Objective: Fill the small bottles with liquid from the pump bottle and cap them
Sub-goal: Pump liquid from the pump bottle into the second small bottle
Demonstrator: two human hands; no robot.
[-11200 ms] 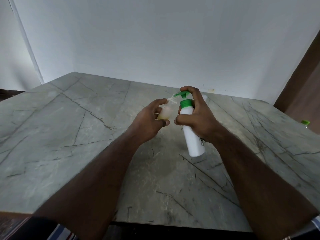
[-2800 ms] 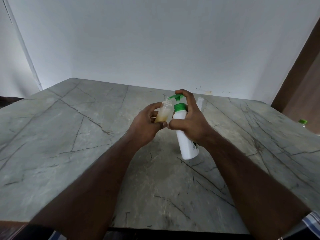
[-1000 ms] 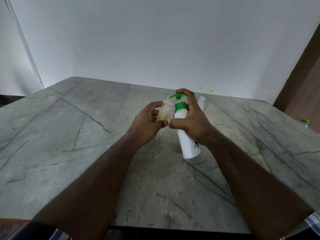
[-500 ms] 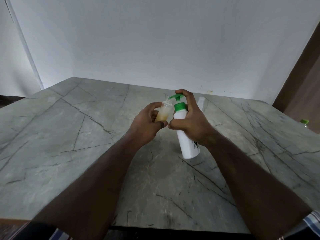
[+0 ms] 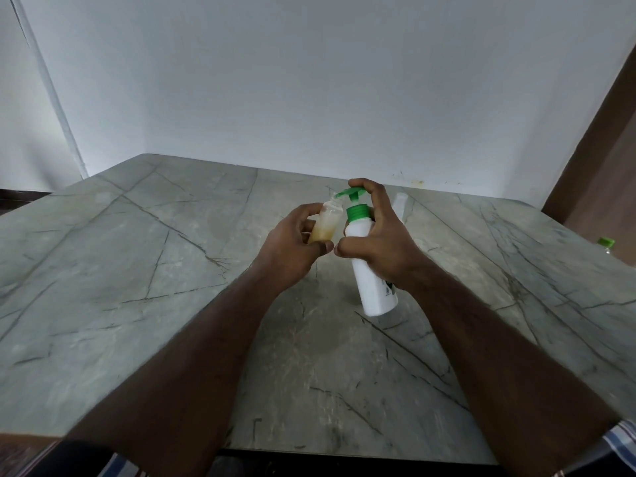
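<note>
Left hand (image 5: 292,251) holds small clear bottle (image 5: 327,223) above the grey marble counter (image 5: 137,270), fingers curled round it; amber liquid fills its lower part. Right hand (image 5: 382,242) grips white pump bottle (image 5: 370,270), tilted, index finger on green pump head (image 5: 349,193). Nozzle meets small bottle's mouth. Second small bottle (image 5: 399,206) stands just behind.

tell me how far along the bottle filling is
Done: nothing shows capped yet. In hand: the left hand holds a small bottle partly filled with yellowish liquid under the nozzle, while the right hand presses the pump bottle. Left: topping up, capping, then the other small bottle behind.
</note>
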